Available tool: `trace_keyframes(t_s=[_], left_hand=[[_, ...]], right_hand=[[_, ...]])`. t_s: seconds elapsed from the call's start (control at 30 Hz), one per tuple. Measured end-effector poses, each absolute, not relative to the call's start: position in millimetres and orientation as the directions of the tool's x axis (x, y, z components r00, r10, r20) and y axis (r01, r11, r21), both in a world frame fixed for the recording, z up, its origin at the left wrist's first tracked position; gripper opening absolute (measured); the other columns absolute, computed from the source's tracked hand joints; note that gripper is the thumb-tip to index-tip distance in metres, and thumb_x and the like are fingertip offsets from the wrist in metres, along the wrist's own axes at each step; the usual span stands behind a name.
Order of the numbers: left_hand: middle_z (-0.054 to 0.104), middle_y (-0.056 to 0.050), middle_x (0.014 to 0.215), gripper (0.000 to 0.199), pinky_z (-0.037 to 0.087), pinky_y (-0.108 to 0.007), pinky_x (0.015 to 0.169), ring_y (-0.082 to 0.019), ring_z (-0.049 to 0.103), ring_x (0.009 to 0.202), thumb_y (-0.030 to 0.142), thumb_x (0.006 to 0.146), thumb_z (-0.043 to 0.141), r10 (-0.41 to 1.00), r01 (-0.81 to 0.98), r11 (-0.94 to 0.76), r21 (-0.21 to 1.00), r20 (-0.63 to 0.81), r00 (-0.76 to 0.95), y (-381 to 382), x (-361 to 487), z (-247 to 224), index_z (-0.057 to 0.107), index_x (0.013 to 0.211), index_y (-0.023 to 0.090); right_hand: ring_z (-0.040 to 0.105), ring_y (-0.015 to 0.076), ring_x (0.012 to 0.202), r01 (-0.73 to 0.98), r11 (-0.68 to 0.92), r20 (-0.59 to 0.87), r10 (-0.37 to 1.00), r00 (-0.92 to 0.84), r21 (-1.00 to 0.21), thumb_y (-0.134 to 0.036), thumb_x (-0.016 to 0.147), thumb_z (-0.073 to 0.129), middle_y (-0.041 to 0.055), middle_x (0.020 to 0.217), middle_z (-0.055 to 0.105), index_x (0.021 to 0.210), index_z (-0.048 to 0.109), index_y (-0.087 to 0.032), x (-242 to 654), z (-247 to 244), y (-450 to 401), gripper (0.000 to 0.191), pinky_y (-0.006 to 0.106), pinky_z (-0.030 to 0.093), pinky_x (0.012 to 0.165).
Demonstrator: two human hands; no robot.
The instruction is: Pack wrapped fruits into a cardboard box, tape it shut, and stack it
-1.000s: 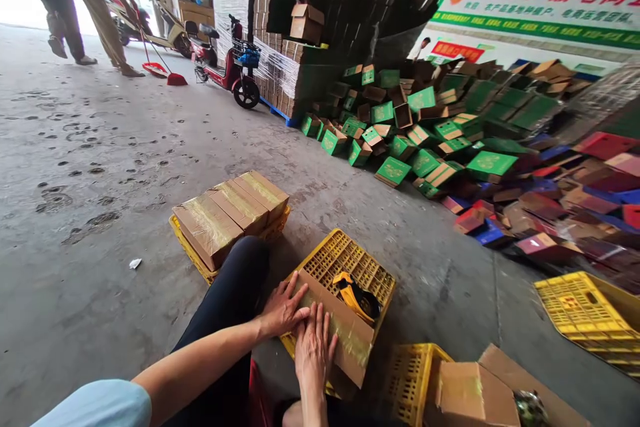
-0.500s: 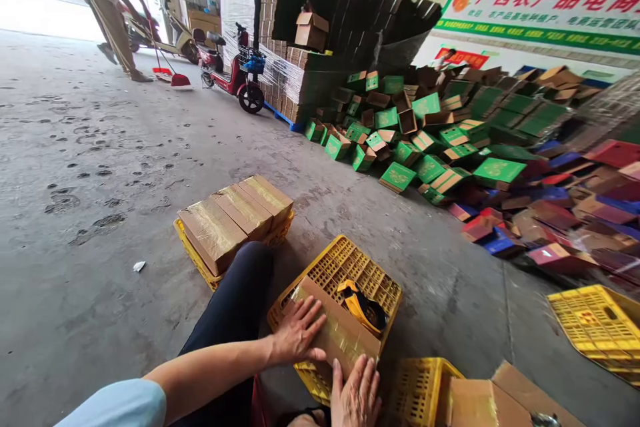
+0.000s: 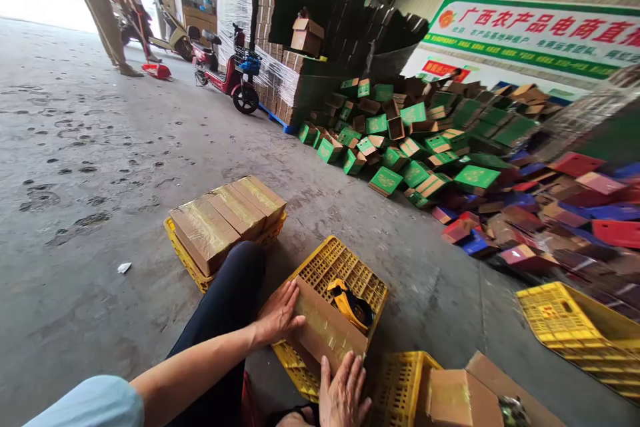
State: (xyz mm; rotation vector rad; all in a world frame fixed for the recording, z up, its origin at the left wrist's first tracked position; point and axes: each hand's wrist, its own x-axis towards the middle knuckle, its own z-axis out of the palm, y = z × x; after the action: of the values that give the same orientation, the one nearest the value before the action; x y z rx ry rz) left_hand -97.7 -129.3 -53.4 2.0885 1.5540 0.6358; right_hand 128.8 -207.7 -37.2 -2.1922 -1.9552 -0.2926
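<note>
A brown cardboard box with clear tape along its top lies on an upturned yellow plastic crate. My left hand rests at the box's left end, fingers stretched out against its edge. At the near right end, my right hand lies with straight fingers on the box. Beside the box on the crate sits a yellow and black tape dispenser. To the lower right, a cardboard box with raised flaps holds something dark I cannot make out.
Three taped boxes sit on another yellow crate at left. One yellow crate stands at my right, another farther off. Green cartons are heaped behind. A red scooter and a person with a red dustpan are farther back.
My left hand has slid left from the box's top toward its left end. My right hand stays at the near right end. The view has turned slightly right; the sweeping person's dustpan has moved.
</note>
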Motion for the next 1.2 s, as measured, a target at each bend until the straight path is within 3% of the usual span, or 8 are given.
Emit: trace_keyframes(t_s=[0.13,0.27,0.47,0.63,0.8,0.97,1.1,1.2], left_hand=[[0.025,-0.023,0.169,0.081,0.033,-0.056,0.125,-0.035,0.024,0.158,0.068,0.104,0.029,0.972,0.672,-0.236,0.702,0.163,0.171,-133,-91,-64,0.029,0.164,0.013],[0.036,-0.018,0.167,0.074,0.032,-0.053,0.126,-0.032,0.031,0.156,0.065,0.105,0.029,0.984,0.614,-0.180,0.769,0.146,0.107,-129,-88,-64,0.039,0.160,0.017],[0.037,-0.018,0.166,0.075,0.027,-0.046,0.128,-0.028,0.032,0.156,0.061,0.104,0.026,0.994,0.561,-0.110,0.820,0.076,0.085,-127,-91,-58,0.043,0.157,0.011],[0.038,-0.015,0.166,0.073,0.026,-0.043,0.129,-0.027,0.032,0.156,0.061,0.102,0.031,0.998,0.498,-0.054,0.865,0.026,0.063,-129,-92,-57,0.047,0.156,0.013],[0.041,-0.010,0.166,0.070,0.028,-0.043,0.128,-0.025,0.034,0.156,0.060,0.102,0.032,0.999,0.436,0.033,0.900,-0.043,0.014,-126,-94,-57,0.049,0.155,0.018],[0.042,-0.011,0.165,0.069,0.028,-0.044,0.128,-0.026,0.039,0.153,0.059,0.101,0.035,0.997,0.371,0.073,0.926,-0.068,-0.027,-124,-95,-52,0.050,0.154,0.017],[0.049,-0.011,0.160,0.070,0.030,-0.046,0.127,-0.029,0.041,0.152,0.064,0.100,0.034,0.994,0.298,0.110,0.948,-0.101,-0.046,-124,-96,-47,0.052,0.151,0.019],[0.044,-0.013,0.163,0.075,0.028,-0.047,0.128,-0.029,0.039,0.153,0.067,0.100,0.032,0.995,0.278,0.102,0.955,-0.099,-0.027,-125,-97,-49,0.048,0.153,0.017]], right_hand=[[0.050,0.0480,0.141,0.991,-0.125,0.250,0.962,0.111,0.043,-0.065,0.102,0.001,0.0328,0.154,0.049,0.152,0.052,-0.006,120,-41,-211,0.093,0.073,0.044,0.104],[0.047,0.0469,0.144,0.994,-0.100,0.201,0.976,0.089,0.048,-0.061,0.106,0.020,0.0291,0.158,0.045,0.155,0.051,-0.014,99,-45,-208,0.074,0.070,0.041,0.109],[0.037,0.0451,0.152,0.997,0.008,0.086,0.996,-0.001,-0.078,-0.049,0.105,0.044,0.0209,0.166,0.035,0.158,0.046,-0.021,48,-42,-191,0.060,0.068,0.035,0.117],[0.034,0.0403,0.154,0.971,0.108,0.049,0.994,-0.100,-0.216,-0.027,0.104,0.041,0.0160,0.165,0.041,0.158,0.045,-0.020,15,-45,-173,0.054,0.064,0.031,0.122],[0.039,0.0369,0.152,0.938,0.231,0.098,0.972,-0.213,-0.259,-0.025,0.103,0.042,0.0158,0.159,0.051,0.160,0.040,-0.022,10,-50,-162,0.058,0.064,0.030,0.123],[0.043,0.0345,0.148,0.951,0.220,0.126,0.972,-0.196,-0.219,-0.020,0.100,0.042,0.0156,0.158,0.052,0.160,0.042,-0.021,7,-32,-154,0.060,0.059,0.034,0.121],[0.048,0.0358,0.142,0.968,0.149,0.098,0.986,-0.132,-0.202,-0.018,0.101,0.039,0.0154,0.158,0.052,0.156,0.048,-0.024,-1,-19,-148,0.057,0.063,0.040,0.115],[0.048,0.0353,0.143,0.968,0.140,0.080,0.989,-0.126,-0.208,-0.019,0.102,0.038,0.0138,0.158,0.052,0.153,0.053,-0.025,-3,-16,-148,0.054,0.061,0.039,0.116]])
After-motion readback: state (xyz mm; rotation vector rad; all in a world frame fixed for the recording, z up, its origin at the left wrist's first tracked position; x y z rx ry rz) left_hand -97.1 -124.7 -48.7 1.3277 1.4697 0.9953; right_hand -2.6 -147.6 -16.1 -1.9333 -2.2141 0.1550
